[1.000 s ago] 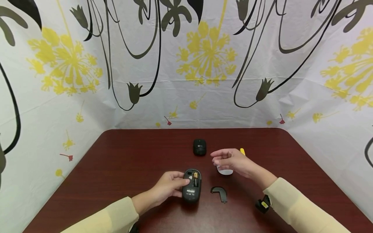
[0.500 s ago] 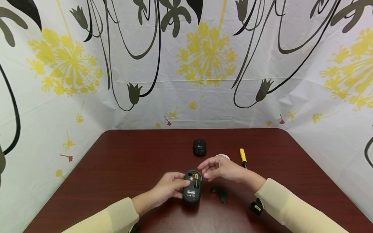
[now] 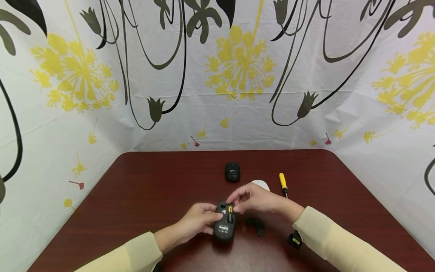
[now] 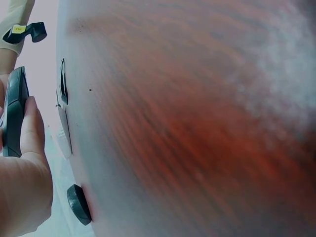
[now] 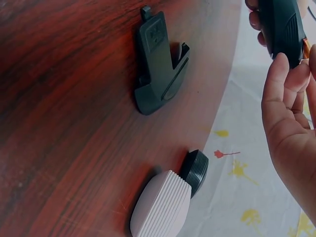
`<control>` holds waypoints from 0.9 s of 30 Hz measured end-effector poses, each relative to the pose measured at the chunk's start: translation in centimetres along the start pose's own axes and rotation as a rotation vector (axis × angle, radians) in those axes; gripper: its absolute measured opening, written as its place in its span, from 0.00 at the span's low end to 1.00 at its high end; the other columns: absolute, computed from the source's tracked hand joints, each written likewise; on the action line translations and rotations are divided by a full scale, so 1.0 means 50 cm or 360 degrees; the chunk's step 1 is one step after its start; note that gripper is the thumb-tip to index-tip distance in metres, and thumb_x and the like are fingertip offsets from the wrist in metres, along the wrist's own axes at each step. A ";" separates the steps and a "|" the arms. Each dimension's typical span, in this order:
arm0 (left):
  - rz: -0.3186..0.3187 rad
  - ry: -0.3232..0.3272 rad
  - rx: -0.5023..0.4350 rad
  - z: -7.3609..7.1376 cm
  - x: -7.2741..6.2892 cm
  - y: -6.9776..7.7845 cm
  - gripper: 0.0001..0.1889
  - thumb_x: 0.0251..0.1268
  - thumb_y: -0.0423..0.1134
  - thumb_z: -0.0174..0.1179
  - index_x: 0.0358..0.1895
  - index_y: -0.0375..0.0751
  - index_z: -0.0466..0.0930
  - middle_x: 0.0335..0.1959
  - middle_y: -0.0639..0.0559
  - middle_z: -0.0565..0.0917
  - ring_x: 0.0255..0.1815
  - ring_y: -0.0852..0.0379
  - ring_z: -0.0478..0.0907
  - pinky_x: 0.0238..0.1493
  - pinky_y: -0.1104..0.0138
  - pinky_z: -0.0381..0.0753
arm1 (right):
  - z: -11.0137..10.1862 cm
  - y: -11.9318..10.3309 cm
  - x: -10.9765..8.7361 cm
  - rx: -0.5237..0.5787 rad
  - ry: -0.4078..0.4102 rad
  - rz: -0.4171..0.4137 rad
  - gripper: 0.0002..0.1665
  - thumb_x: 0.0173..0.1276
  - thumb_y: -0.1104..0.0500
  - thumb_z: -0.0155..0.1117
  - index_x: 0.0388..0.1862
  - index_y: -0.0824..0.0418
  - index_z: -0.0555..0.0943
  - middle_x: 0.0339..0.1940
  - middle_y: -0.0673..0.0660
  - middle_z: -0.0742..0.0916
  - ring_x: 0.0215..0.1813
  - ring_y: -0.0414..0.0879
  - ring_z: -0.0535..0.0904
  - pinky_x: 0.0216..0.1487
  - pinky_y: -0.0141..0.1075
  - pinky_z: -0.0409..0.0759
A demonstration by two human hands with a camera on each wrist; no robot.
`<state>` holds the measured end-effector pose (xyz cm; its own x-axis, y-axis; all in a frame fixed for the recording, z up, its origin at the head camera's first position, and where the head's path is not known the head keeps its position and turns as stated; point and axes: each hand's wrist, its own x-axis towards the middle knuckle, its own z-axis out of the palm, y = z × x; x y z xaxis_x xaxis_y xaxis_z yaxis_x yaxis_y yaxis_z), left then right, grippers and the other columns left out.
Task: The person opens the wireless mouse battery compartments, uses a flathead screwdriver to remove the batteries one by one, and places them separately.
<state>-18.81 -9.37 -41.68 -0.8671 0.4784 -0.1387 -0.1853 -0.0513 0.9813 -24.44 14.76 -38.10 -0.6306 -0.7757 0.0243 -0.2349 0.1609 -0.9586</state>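
1. Nearest us, just below the right sleeve, sits a black wrist camera (image 4: pixel 38 32) with a yellow tag (image 4: pixel 19 29); its dark marks are too small for us to read.
2. We see the dark mouse (image 3: pixel 224 230) above the table (image 3: pixel 153 181), clamped in the left hand (image 3: pixel 194 219), its thumb laid across the underside. It is held belly-up — we judge so that its uncovered bay faces the other hand. Below the bay is a pale label (image 3: pixel 223 228); its printed lines blur beyond reading.
3. Beside it, to the right, the bent battery cover (image 3: pixel 259 226) lies loose on the table, apparently set there to be within easy reach.
4. In the bay we find a gold-and-black battery (image 3: pixel 230 210). The right hand (image 3: pixel 255 197) bends its fingers over that far end, thumb at the battery's edge; whether they pinch it or merely touch, we cannot tell.
5. Behind that hand, partly hidden, rests a white ribbed mouse (image 3: pixel 261 184); we find no writing on it.
6. Right of that lies a yellow-handled screwdriver (image 3: pixel 283 181), perhaps laid aside as unneeded.
7. Farthest on the table is a small black mouse (image 3: pixel 232 172), well apart from the hands — its pale logo is illegible to us.
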 end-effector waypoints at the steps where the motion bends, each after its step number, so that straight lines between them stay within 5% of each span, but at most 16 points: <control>1: -0.0001 0.0002 0.0005 0.000 0.000 0.000 0.19 0.64 0.33 0.61 0.52 0.20 0.74 0.40 0.37 0.84 0.39 0.49 0.84 0.37 0.58 0.85 | 0.000 0.000 0.001 -0.0013 -0.0004 0.0003 0.15 0.63 0.68 0.68 0.49 0.70 0.83 0.30 0.55 0.82 0.32 0.42 0.78 0.38 0.35 0.83; 17: -0.0038 0.0017 0.0031 -0.003 0.000 -0.006 0.18 0.64 0.34 0.62 0.50 0.21 0.76 0.38 0.39 0.85 0.37 0.50 0.84 0.34 0.59 0.85 | 0.002 -0.004 0.007 -0.0192 -0.0092 -0.0017 0.13 0.62 0.66 0.69 0.47 0.65 0.85 0.27 0.51 0.81 0.28 0.39 0.72 0.29 0.29 0.73; 27: -0.0055 0.0023 0.0042 -0.004 0.000 -0.007 0.18 0.64 0.33 0.62 0.50 0.21 0.76 0.38 0.38 0.85 0.37 0.50 0.84 0.34 0.60 0.85 | 0.008 -0.008 0.009 -0.0241 -0.0063 0.0040 0.11 0.62 0.68 0.68 0.44 0.62 0.86 0.26 0.51 0.81 0.27 0.40 0.72 0.30 0.32 0.75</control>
<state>-18.85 -9.54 -42.07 -0.8671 0.4666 -0.1742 -0.2029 -0.0115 0.9791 -24.34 14.13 -37.81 -0.6089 -0.7932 -0.0135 -0.3300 0.2687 -0.9049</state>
